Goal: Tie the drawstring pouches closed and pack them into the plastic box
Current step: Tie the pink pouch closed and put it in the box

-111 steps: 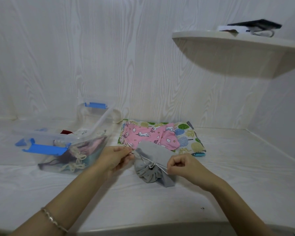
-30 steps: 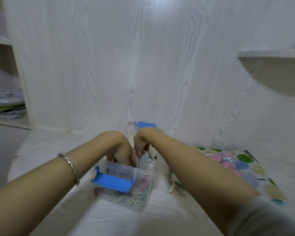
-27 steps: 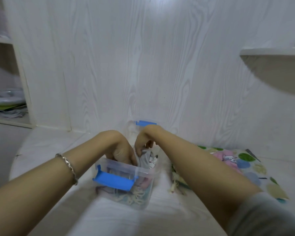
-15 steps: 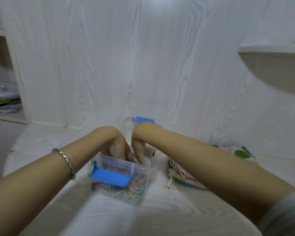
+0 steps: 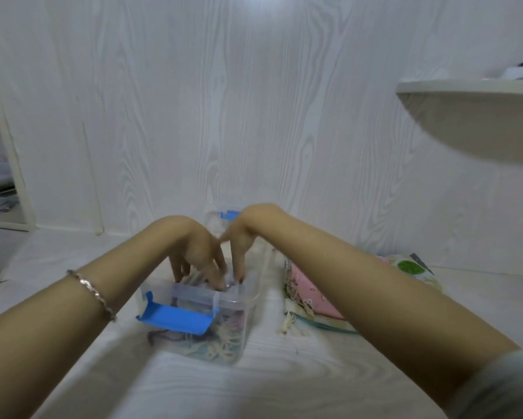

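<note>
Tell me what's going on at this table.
A person has both hands down in the clear plastic box: the left hand and right hand press straight fingers onto the packed pouches inside. A pile of flat pouches, pink on top, lies right of the box, not yet packed.

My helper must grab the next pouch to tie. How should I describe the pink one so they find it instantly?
On the white wood-grain tabletop, find the clear plastic box with blue latches. Just right of it lies the pink pouch, stacked on a cream pouch with green print. It is the only pink fabric outside the box.
</note>
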The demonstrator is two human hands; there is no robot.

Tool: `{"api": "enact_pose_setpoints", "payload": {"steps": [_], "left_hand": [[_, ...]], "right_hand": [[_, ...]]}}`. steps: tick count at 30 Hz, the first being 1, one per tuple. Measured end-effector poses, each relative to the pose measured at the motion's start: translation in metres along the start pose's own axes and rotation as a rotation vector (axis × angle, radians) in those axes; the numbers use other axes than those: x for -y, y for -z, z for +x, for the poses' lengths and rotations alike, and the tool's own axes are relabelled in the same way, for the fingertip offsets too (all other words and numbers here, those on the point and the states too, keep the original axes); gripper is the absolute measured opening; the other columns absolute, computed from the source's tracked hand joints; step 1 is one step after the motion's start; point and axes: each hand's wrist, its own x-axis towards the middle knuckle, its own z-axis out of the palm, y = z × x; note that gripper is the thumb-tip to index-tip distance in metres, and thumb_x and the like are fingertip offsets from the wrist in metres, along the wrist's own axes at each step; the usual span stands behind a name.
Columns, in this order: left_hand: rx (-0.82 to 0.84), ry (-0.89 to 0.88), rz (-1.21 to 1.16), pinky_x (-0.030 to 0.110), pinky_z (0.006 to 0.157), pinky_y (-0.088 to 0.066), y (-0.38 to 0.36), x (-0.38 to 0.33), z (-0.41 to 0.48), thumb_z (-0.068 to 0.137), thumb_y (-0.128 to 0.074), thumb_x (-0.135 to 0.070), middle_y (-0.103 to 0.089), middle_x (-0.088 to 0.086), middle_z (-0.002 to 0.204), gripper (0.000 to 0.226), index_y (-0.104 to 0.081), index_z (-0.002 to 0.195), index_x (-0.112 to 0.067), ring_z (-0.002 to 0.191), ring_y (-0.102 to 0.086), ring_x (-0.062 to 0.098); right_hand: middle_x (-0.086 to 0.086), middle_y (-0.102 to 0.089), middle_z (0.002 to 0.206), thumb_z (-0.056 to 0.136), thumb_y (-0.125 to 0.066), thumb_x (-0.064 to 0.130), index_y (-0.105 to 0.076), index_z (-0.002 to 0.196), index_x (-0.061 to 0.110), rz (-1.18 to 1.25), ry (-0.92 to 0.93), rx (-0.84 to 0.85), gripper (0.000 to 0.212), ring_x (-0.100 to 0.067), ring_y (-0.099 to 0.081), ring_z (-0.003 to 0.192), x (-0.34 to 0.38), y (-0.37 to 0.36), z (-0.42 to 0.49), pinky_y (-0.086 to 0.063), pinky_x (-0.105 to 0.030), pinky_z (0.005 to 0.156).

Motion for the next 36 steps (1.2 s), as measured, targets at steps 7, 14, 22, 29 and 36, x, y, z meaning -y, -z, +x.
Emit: {"api": "enact_pose_setpoints", "payload": {"steps": [7,14,22,29,36], "left_hand": [[-0.766,-0.281,0.141,0.03,0.07,-0.05,-0.008,-0.106,-0.018,0.089,-0.06,-0.021,-0.063,0.01,0.118,0.037,-0.058,0.123,-0.005,0.092,-0.061,0.023],[-0.632,-0.177,0.287,0.032,0.089,-0.045,-0.091,-0.141,0.047,0.093,-0.048,-0.004,-0.056,0.012,0.129,0.035,-0.052,0.127,-0.005,0.118,-0.056,0.027],[-0.86,-0.09,0.431,0.038,0.088,-0.044,-0.12,-0.132,0.078,0.09,-0.056,-0.016,-0.057,0.009,0.12,0.025,-0.058,0.115,-0.014,0.112,-0.057,0.028],[-1.032,-0.615,-0.473,0.032,0.074,-0.052,-0.116,-0.146,0.058,0.087,-0.056,-0.012,-0.066,0.002,0.089,0.013,-0.067,0.093,-0.013,0.082,-0.064,0.017],[-0.395,-0.343,-0.923,0.032,0.058,-0.052,-0.114,-0.148,0.023,0.098,-0.026,-0.058,-0.071,0.019,0.088,0.071,-0.065,0.092,0.002,0.067,-0.061,0.024]], "right_hand": [[-0.003,-0.06,0.126,0.081,-0.067,0.009,-0.058,0.126,0.02,0.421,-0.074,-0.511,0.048,-0.025,-0.059,0.111,-0.098,-0.012,-0.055,-0.049,-0.04,0.095],[-0.006,-0.063,0.127,0.087,-0.059,0.004,-0.06,0.13,0.014,0.578,-0.108,-0.293,0.043,-0.022,-0.059,0.114,-0.12,-0.142,-0.073,-0.047,-0.029,0.094],[-0.004,-0.061,0.124,0.087,-0.048,0.002,-0.055,0.134,0.015,0.807,-0.095,-0.451,0.049,-0.019,-0.057,0.11,-0.11,-0.209,-0.06,-0.044,-0.027,0.096],[0.011,-0.066,0.096,0.089,-0.054,0.005,-0.065,0.115,0.017,1.028,-0.006,-1.07,0.031,-0.001,-0.059,0.083,-0.103,-0.208,-0.066,-0.045,-0.022,0.075],[-0.003,-0.038,0.065,0.101,-0.047,0.03,-0.048,0.073,0.008,1.267,-0.039,-1.28,0.036,-0.009,-0.034,0.055,-0.133,-0.178,-0.119,-0.03,-0.022,0.05]]}}
